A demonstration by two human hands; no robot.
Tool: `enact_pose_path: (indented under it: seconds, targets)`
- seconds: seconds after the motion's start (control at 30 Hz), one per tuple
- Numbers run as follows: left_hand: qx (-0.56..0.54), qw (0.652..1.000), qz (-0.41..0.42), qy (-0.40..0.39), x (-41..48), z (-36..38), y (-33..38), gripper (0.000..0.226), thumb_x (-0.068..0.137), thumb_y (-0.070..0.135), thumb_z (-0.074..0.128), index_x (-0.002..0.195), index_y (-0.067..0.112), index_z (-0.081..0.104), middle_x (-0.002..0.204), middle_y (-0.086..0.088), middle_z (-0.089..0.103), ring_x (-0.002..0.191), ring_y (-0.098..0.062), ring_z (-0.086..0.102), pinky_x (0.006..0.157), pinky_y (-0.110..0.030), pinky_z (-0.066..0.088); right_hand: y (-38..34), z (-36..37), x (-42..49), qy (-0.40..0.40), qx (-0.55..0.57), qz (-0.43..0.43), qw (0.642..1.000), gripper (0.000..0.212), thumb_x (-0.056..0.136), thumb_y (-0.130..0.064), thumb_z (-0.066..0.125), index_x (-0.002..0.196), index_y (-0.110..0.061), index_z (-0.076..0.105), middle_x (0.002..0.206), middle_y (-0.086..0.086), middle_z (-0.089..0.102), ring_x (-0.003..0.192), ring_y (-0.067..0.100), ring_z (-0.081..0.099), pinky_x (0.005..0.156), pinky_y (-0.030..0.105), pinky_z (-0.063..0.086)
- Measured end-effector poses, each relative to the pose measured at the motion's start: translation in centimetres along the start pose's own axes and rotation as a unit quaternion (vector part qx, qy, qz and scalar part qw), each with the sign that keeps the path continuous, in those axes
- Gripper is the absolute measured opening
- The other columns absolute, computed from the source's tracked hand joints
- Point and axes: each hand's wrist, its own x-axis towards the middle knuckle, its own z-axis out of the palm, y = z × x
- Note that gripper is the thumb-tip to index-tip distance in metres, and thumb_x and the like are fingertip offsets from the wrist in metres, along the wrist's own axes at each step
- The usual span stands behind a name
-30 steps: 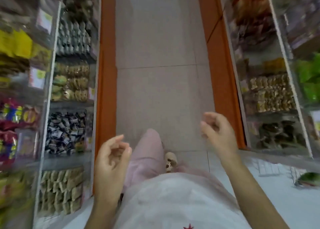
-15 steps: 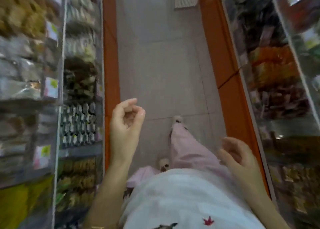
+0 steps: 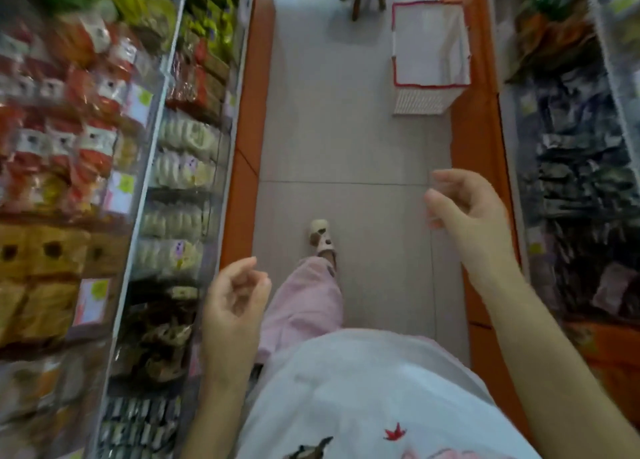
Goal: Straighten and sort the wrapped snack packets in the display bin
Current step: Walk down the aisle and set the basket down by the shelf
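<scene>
Left hand (image 3: 235,295) and right hand (image 3: 467,212) were loosely curled, empty; reaching likely required first squaring up to the left-frame snack bins (image 3: 176,167).

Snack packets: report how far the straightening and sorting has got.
Done: nothing that shows; blur hides how the packets in the left bins lie. In hand: nothing; left hand and right hand hang loosely curled, empty, over the aisle floor. Left: reach a bin, then straighten and sort.

Tiled aisle floor (image 3: 339,139), orange shelf bases (image 3: 247,136)
</scene>
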Motion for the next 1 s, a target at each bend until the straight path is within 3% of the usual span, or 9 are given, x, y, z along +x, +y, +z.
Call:
enact_pose_path:
  seconds: [0.1, 0.2, 0.3, 0.4, 0.57, 0.67, 0.77, 0.87, 1.0]
  targets:
    - [-0.011, 0.999, 0.017, -0.025, 10.9, 4.2, 4.3, 0.026, 0.088, 0.003, 0.058, 0.110, 0.015, 0.058, 0.090, 0.001, 0.062, 0.080, -0.003, 0.059, 0.078, -0.025, 0.051, -1.8, 2.9, 8.8, -0.016, -0.017, 0.025, 0.999, 0.024, 0.090, -0.014, 0.059, 0.113, -0.020, 0.056, 0.093, 0.001, 0.062, 0.081, 0.013, 0.062, 0.074, 0.030, 0.054]
    - [-0.009, 0.997, 0.053, -0.063, 21.7, 8.4, 10.4, 0.026, 0.088, 0.004, 0.058, 0.112, 0.013, 0.058, 0.090, 0.004, 0.061, 0.082, -0.003, 0.059, 0.078, -0.024, 0.051, -3.6, 4.2, 15.6, -0.019, -0.008, 0.077, 0.997, 0.023, 0.089, -0.013, 0.060, 0.108, -0.026, 0.057, 0.095, -0.001, 0.062, 0.085, 0.015, 0.062, 0.077, 0.033, 0.056]
    - [-0.015, 0.992, 0.077, -0.096, 31.8, 13.3, 16.5, 0.025, 0.088, 0.004, 0.059, 0.110, 0.014, 0.058, 0.090, 0.006, 0.060, 0.082, -0.002, 0.058, 0.079, -0.022, 0.051, -5.2, 4.3, 21.5, -0.007, 0.003, 0.116, 0.993, 0.026, 0.087, -0.014, 0.063, 0.100, -0.036, 0.057, 0.093, -0.007, 0.062, 0.082, 0.009, 0.063, 0.073, 0.028, 0.057]
    - [-0.020, 0.987, 0.112, -0.117, 41.7, 19.2, 21.9, 0.024, 0.086, -0.001, 0.058, 0.108, 0.010, 0.057, 0.090, -0.002, 0.059, 0.080, -0.008, 0.056, 0.079, -0.026, 0.049, -6.4, 4.8, 29.4, 0.023, 0.018, 0.139, 0.990, 0.026, 0.086, -0.012, 0.064, 0.100, -0.033, 0.058, 0.092, 0.000, 0.064, 0.080, 0.014, 0.064, 0.067, 0.025, 0.057]
    - [-0.012, 0.986, 0.115, -0.122, 55.9, 27.5, 28.6, 0.024, 0.087, -0.002, 0.057, 0.111, 0.005, 0.057, 0.088, -0.001, 0.058, 0.081, -0.007, 0.057, 0.080, -0.028, 0.049, -10.5, 6.4, 49.2, 0.054, 0.035, 0.109, 0.992, 0.025, 0.088, -0.004, 0.059, 0.112, -0.012, 0.058, 0.093, 0.006, 0.062, 0.075, 0.003, 0.062, 0.067, 0.019, 0.051]
    - [0.000, 0.990, 0.094, -0.110, 62.4, 29.8, 31.6, 0.024, 0.087, -0.001, 0.059, 0.109, 0.009, 0.059, 0.086, 0.001, 0.059, 0.080, -0.010, 0.059, 0.077, -0.023, 0.050, -14.9, 7.0, 61.5, 0.061, 0.044, 0.085, 0.994, 0.025, 0.088, -0.007, 0.060, 0.112, -0.014, 0.059, 0.097, 0.009, 0.064, 0.089, 0.022, 0.062, 0.077, 0.030, 0.051]
    - [0.012, 0.993, 0.060, -0.102, 69.0, 32.3, 33.7, 0.024, 0.087, 0.003, 0.060, 0.106, 0.019, 0.060, 0.086, 0.004, 0.062, 0.080, -0.006, 0.060, 0.078, -0.026, 0.051, -18.8, 7.6, 73.0, 0.039, 0.030, 0.053, 0.997, 0.023, 0.090, -0.016, 0.060, 0.112, -0.022, 0.056, 0.094, 0.001, 0.063, 0.084, 0.014, 0.064, 0.068, 0.021, 0.056]
    - [0.022, 0.992, 0.060, -0.110, 77.1, 36.4, 36.3, 0.023, 0.088, 0.007, 0.060, 0.108, 0.018, 0.060, 0.090, 0.000, 0.062, 0.083, -0.007, 0.060, 0.081, -0.033, 0.052, -21.2, 8.3, 82.9, 0.051, 0.060, 0.041, 0.996, 0.021, 0.089, -0.014, 0.060, 0.107, -0.024, 0.057, 0.089, 0.001, 0.063, 0.079, 0.013, 0.065, 0.067, 0.024, 0.056]
    - [0.044, 0.974, 0.114, -0.189, 89.4, 44.3, 42.5, 0.022, 0.087, 0.006, 0.060, 0.108, 0.014, 0.060, 0.088, 0.005, 0.061, 0.079, 0.002, 0.058, 0.078, -0.024, 0.052, -22.4, 9.1, 92.7, 0.099, 0.094, 0.078, 0.988, 0.021, 0.089, -0.011, 0.059, 0.108, -0.019, 0.057, 0.092, 0.009, 0.063, 0.075, 0.012, 0.063, 0.066, 0.025, 0.055]
